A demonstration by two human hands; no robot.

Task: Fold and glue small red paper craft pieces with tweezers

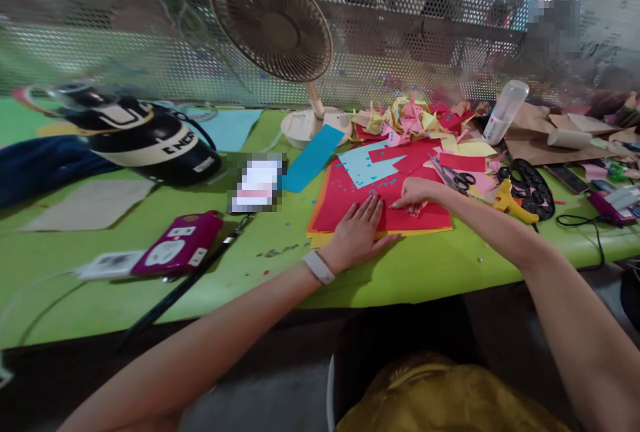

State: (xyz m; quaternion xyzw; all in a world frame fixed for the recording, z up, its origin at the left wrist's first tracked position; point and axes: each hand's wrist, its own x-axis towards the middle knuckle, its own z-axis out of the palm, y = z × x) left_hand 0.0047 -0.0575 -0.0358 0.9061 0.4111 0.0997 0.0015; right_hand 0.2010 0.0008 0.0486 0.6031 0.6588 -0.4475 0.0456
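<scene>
The red paper (401,221) lies near the front edge of the green table (410,279), with a band of tabletop between them. The blue strip (316,157) lies beyond its far-left corner; the scissors (456,177) lie just beyond the right wrist. The left hand (356,229) lies palm down across the near edge, fingers extended and slightly spread. The right hand (415,193) is curled, index finger pointing left; whether it pinches anything cannot be determined. Both forearms converge over the paper
</scene>
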